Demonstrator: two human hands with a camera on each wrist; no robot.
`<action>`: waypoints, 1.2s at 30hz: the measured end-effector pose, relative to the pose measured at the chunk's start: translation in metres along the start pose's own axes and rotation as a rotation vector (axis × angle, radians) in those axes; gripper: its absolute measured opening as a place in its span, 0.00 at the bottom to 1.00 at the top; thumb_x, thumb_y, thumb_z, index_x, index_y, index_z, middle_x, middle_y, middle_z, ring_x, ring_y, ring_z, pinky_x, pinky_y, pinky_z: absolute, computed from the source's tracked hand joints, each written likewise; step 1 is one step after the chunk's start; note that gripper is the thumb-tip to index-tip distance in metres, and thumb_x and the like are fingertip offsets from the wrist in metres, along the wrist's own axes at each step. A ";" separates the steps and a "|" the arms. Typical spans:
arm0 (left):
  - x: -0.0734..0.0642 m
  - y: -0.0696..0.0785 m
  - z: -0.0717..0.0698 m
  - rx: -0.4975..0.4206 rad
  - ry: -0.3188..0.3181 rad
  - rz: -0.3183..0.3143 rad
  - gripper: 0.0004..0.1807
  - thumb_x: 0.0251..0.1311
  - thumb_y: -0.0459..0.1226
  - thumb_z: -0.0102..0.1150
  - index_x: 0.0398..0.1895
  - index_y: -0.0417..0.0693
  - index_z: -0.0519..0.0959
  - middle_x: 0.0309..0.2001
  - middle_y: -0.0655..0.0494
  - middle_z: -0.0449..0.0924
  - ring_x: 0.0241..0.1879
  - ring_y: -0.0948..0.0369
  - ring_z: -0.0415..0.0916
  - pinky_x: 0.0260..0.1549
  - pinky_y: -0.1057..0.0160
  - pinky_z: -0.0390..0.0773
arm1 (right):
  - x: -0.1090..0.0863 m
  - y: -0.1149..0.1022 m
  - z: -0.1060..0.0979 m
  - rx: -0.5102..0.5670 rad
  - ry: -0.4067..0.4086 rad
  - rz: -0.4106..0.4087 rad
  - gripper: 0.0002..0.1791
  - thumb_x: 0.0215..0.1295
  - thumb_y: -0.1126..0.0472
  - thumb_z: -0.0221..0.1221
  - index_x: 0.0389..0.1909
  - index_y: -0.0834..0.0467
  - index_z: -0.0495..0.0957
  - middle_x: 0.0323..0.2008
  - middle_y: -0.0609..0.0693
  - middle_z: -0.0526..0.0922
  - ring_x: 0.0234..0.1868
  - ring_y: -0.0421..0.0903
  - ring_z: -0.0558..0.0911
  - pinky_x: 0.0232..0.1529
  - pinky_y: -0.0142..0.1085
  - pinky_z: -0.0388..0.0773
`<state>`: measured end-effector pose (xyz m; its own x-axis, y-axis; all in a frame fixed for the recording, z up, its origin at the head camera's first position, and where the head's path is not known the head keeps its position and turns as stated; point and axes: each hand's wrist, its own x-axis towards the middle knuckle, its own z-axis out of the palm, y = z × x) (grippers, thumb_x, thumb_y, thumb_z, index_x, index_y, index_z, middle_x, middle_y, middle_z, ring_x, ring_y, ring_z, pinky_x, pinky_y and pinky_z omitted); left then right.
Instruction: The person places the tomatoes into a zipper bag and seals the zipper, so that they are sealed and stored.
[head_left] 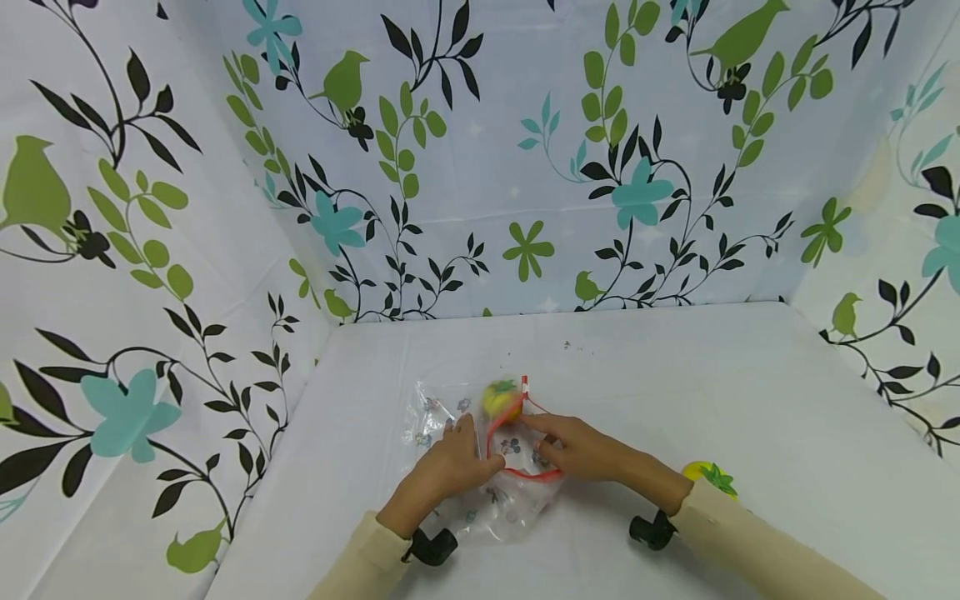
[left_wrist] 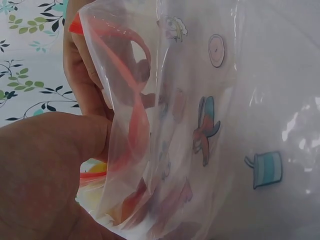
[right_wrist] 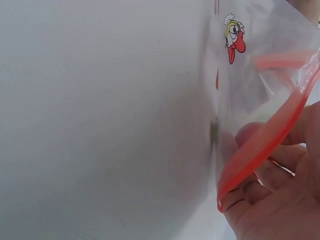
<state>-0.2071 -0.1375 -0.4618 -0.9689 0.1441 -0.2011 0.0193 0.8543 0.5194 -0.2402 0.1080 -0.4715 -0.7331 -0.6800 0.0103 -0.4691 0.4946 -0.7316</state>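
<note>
A clear zip bag (head_left: 480, 508) with cartoon prints lies on the white table, its red-edged mouth spread apart between the hands. My left hand (head_left: 452, 461) grips the left side of the mouth, its thumb by the red zip strip (left_wrist: 138, 125). On the right side, my right hand (head_left: 581, 448) holds the red rim (right_wrist: 265, 145), with a fingertip showing through the plastic. A yellow toy fruit (head_left: 500, 402) with a green leafy top sits at the far edge of the mouth; whether it is inside the bag, I cannot tell.
Another yellow fruit (head_left: 699, 472) with green leaves lies beside the right forearm, partly hidden by it. A white table (head_left: 675, 367) spreads around the bag. Printed cloth (head_left: 480, 167) with leaves and birds hangs behind and at both sides.
</note>
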 end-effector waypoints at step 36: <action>-0.002 0.002 -0.002 -0.001 -0.021 -0.033 0.57 0.60 0.56 0.64 0.82 0.31 0.53 0.77 0.30 0.62 0.72 0.36 0.70 0.65 0.33 0.73 | -0.030 0.005 -0.055 -0.062 0.049 -0.009 0.21 0.79 0.57 0.59 0.68 0.55 0.79 0.61 0.55 0.85 0.46 0.43 0.85 0.42 0.31 0.84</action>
<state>-0.2057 -0.1371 -0.4589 -0.9637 0.1264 -0.2353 -0.0128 0.8581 0.5133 -0.2475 0.1608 -0.4384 -0.7511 -0.6582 0.0516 -0.5045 0.5218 -0.6878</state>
